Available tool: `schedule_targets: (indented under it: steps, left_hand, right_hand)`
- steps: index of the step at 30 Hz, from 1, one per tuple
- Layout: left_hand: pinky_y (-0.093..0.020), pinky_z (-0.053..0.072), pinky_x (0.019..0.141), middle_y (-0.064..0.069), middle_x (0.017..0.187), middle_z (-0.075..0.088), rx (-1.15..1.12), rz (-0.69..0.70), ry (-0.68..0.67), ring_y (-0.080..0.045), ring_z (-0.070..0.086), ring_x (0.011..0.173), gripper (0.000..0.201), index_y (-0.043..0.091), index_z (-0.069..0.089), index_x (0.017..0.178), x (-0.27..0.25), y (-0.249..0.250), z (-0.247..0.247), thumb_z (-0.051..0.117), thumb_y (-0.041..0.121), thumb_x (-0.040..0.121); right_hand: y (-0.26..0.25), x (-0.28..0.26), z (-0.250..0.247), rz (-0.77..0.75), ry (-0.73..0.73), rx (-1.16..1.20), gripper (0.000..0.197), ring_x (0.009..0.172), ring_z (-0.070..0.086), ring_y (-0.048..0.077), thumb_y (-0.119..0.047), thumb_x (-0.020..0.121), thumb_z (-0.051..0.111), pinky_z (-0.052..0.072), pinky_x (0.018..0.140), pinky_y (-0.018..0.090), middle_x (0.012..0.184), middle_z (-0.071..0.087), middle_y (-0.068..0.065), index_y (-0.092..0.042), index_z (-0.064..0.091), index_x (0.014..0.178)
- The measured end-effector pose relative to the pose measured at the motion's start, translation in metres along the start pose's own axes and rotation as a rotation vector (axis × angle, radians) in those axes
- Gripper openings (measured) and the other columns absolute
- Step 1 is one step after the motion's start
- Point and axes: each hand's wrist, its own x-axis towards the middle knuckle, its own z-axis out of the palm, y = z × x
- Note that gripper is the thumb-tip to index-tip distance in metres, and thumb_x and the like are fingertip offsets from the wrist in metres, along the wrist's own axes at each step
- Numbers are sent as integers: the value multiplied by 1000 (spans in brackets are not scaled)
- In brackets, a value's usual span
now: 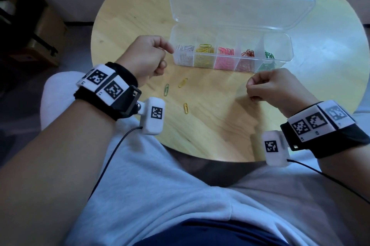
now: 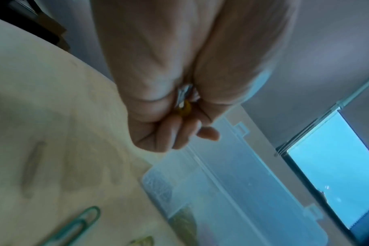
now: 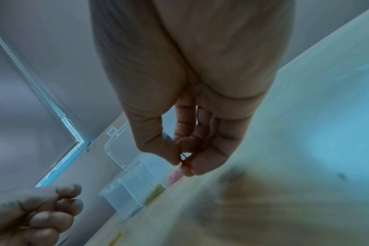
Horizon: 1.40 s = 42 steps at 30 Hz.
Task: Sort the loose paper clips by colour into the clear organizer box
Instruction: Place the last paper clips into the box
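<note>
The clear organizer box [image 1: 288,45] lies open on the round wooden table [image 1: 140,15], its compartments holding white, yellow, pink, red and green clips. My left hand [image 1: 152,55] hovers by the box's left end with fingers curled; the left wrist view shows paper clips [image 2: 184,101], silver and yellow, inside the fist. My right hand [image 1: 264,87] hangs in front of the box's right end, and in the right wrist view thumb and fingers pinch a red clip [image 3: 186,160]. Loose on the table lie a green clip [image 1: 166,89] and two yellow clips [image 1: 183,82] [image 1: 186,108].
The box's lid [image 1: 240,8] lies flat behind the compartments. My lap in grey shorts fills the near side below the table's edge. Brown boxes [image 1: 40,31] stand on the floor at the left. Cables run from both wrist cameras.
</note>
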Motion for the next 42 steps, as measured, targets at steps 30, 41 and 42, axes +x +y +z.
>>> schedule_targets:
  steps: [30, 41, 42]
  left_hand:
    - [-19, 19, 41, 2, 44, 33, 140, -117, -148, -15, 21, 42, 26, 14, 46, 46, 0, 9, 15, 44, 9, 71]
    - [-15, 7, 43, -1, 42, 28, -176, -158, -428, -12, 8, 40, 17, 17, 32, 43, -31, 15, 8, 34, 16, 60]
    - [-15, 11, 42, 2, 42, 28, -3, -108, -418, -12, 13, 38, 20, 16, 37, 45, -30, 13, 13, 37, 16, 65]
  right_hand:
    - [10, 0, -6, -45, -23, 78, 11, 61, 55, 21, -4, 62, 64, 45, 69, 39, 54, 62, 1, -14, 68, 59]
    - [1, -5, 0, -53, -54, 147, 19, 62, 54, 22, 11, 72, 60, 45, 71, 38, 60, 58, 10, -6, 63, 63]
    - [2, -5, -1, -49, -49, 147, 19, 62, 54, 22, 11, 72, 60, 45, 71, 38, 60, 58, 10, -6, 63, 63]
